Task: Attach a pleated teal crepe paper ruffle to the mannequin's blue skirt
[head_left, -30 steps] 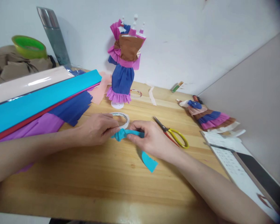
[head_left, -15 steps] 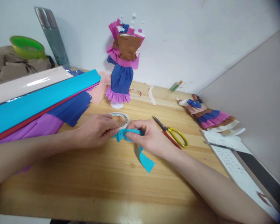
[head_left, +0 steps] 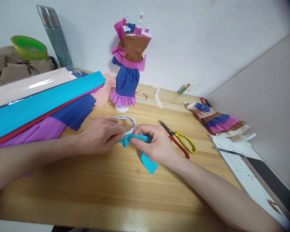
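The left hand [head_left: 100, 135] and the right hand [head_left: 154, 143] meet just above the light wooden desk [head_left: 106, 190], both pinched on a strip of turquoise crepe paper [head_left: 137, 139]. The left hand's thumb and fingertips close on the gathered, crumpled end of the strip. The right hand's thumb and forefinger clamp the strip just beside that, and the loose tail of the paper curls out under the right palm and lies flat on the desk.

Just behind the two hands, touching the desk, lies a white roll of double-sided tape [head_left: 127, 122]. To the right of it, near the right hand, sit yellow-handled scissors [head_left: 181, 140] with the blades slightly parted and pointing toward the tape.

Farther back stands a small white mannequin dressed in pink, brown and blue crepe paper [head_left: 128, 64], upright on its round base. On the left, long folded sheets of crepe paper in turquoise, red, blue and purple [head_left: 43, 106] lie across the desk. Near the right wall, a small doll in a layered paper dress [head_left: 214, 119] lies on its side, well apart from the hands.
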{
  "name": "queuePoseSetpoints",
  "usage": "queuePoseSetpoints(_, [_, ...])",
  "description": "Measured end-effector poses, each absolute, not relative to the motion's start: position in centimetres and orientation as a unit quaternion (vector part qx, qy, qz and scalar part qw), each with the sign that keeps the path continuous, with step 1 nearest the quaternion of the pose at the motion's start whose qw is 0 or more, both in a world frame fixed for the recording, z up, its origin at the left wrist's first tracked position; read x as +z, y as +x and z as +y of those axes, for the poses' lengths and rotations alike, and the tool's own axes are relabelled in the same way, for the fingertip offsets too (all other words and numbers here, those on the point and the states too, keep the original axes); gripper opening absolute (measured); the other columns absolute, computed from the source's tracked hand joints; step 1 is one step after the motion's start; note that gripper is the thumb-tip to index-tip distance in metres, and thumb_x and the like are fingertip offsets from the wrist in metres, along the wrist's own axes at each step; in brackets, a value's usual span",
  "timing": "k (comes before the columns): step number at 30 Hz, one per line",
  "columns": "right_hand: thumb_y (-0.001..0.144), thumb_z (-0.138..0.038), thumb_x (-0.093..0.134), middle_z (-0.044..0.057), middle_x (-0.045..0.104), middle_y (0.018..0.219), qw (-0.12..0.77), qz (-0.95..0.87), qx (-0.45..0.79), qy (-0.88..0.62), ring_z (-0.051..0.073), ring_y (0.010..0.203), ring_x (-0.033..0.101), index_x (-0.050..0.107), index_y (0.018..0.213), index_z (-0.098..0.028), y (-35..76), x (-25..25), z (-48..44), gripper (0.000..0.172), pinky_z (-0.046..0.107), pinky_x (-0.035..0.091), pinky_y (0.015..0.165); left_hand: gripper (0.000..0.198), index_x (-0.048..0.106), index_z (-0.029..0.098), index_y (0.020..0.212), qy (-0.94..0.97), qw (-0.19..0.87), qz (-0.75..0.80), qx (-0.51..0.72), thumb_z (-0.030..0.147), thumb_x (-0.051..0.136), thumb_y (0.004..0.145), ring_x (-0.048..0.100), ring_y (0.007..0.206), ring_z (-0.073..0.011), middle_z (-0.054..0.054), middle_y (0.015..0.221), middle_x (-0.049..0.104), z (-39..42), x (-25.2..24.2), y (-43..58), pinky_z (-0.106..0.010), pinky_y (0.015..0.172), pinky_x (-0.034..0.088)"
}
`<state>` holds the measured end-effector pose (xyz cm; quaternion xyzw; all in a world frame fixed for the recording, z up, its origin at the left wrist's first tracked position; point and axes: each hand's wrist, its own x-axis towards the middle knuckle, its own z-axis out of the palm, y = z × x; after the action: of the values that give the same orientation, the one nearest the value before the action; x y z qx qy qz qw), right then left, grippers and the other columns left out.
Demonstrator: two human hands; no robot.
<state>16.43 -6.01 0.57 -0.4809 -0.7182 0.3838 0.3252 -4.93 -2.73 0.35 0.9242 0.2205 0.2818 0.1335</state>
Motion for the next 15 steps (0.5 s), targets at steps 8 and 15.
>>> queuePoseSetpoints(8, [0.077,-0.028,0.058,0.0,0.064,0.063,0.34,-0.72,0.399,-0.455,0.012,0.055,0.053,0.065,0.072,-0.018,16.34,0.73,-6.22,0.013,0.025,0.042,0.054,0.034,0.059,0.016,0.072,0.925,0.145,0.206,0.286,0.022,0.046,0.103,0.053,0.064,-0.0139,0.0,0.064,0.056,-2.71,0.26,-5.0,-0.025,0.06,0.038])
queuePoseSetpoints(15, [0.074,-0.025,0.061,-0.001,0.062,0.061,0.363,-0.721,0.366,-0.464,0.012,0.054,0.053,0.058,0.069,-0.02,16.14,0.48,-6.04,0.008,0.025,0.041,0.053,0.038,0.056,0.017,0.07,0.923,0.124,0.206,0.302,0.025,0.042,0.105,0.05,0.06,-0.0136,0.0,0.062,0.053,-2.81,0.29,-4.79,-0.027,0.057,0.036])
